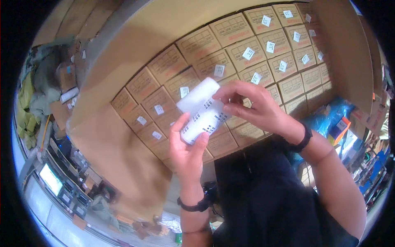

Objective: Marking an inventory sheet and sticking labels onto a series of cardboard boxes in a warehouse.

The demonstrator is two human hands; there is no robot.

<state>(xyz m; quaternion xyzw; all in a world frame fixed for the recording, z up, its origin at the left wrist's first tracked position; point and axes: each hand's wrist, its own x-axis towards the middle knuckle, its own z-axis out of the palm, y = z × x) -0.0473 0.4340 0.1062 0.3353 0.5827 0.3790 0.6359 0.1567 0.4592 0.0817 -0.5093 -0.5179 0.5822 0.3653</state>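
Observation:
My left hand [186, 153] grips the lower end of a white cylindrical packet [202, 110] with dark print on its side, thumb and fingers wrapped around it. My right hand [251, 108] pinches the packet's side near the middle with fingertips and thumb. The packet is held tilted over a large open cardboard carton [123, 61] filled with rows of small brown boxes [230, 53], many bearing small white labels. Both wrists wear dark bands.
The carton's flaps [345, 53] stand open on all sides. Blue plastic bags and coloured goods [337, 123] lie at the right. Electronic devices with screens [53, 181] sit at lower left, green fabric [29, 107] at far left. My dark shirt fills the lower middle.

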